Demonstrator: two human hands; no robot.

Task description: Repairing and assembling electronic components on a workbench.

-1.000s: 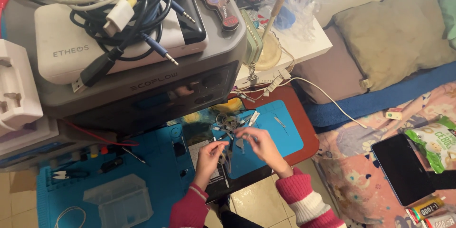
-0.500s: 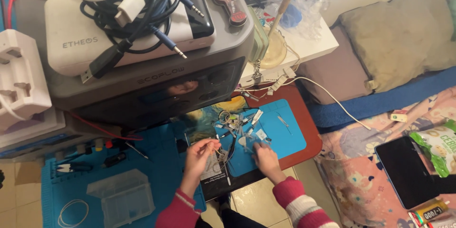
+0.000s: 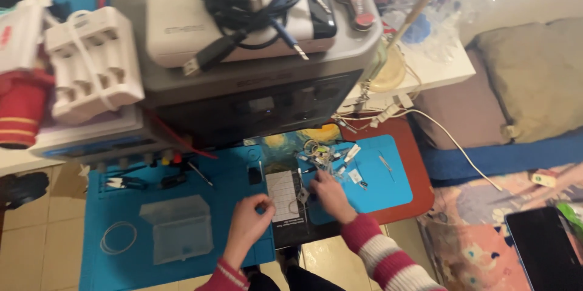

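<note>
Hands [image 3: 331,195] now lower on blue mat [image 3: 133,206]

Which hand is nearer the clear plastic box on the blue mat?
Left. The left hand is just right of the clear plastic box; the right hand is farther right, past the white board.

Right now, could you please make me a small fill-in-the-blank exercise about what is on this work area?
1. The left hand touches a small white ____ board.
2. The work mats under the hands are ____ in colour.
3. The clear plastic box lies to the ____ of the left hand.
4. The right hand wears a ____ sleeve.

Missing words: grid; blue; left; striped
</note>
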